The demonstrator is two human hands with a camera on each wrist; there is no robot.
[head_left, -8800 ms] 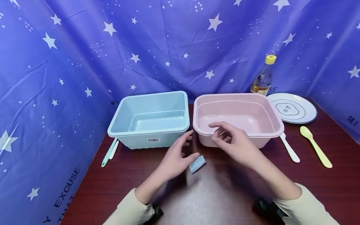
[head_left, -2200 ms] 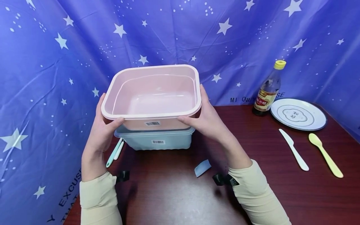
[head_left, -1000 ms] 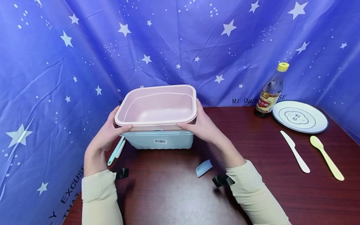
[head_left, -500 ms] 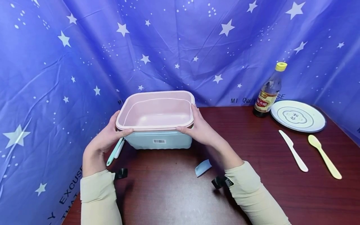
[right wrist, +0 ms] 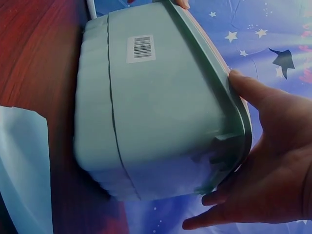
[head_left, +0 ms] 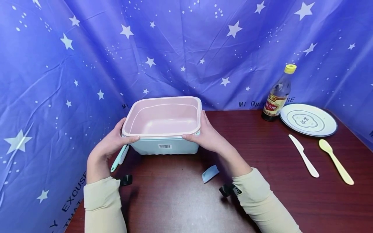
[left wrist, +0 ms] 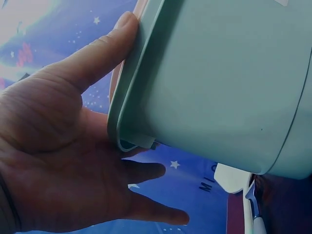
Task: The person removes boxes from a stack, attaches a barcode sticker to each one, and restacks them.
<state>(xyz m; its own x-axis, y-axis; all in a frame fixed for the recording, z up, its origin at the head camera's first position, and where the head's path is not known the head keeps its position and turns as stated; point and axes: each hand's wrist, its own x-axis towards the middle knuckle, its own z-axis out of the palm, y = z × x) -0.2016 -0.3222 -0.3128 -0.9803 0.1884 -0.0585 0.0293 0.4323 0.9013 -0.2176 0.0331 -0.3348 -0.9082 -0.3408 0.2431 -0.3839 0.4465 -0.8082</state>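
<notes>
Nested inside the blue tub (head_left: 164, 147), the pink tub (head_left: 163, 118) was held at both ends: left hand (head_left: 109, 145) and right hand (head_left: 208, 137) each pinched its rim. A barcode label (head_left: 164, 146) fronted the blue tub; right of it stood a bottle (head_left: 278, 94), label unreadable.

A bottle (head_left: 278, 95), plate (head_left: 309, 119), knife (head_left: 304, 156) and spoon (head_left: 335, 161) lie right.
</notes>
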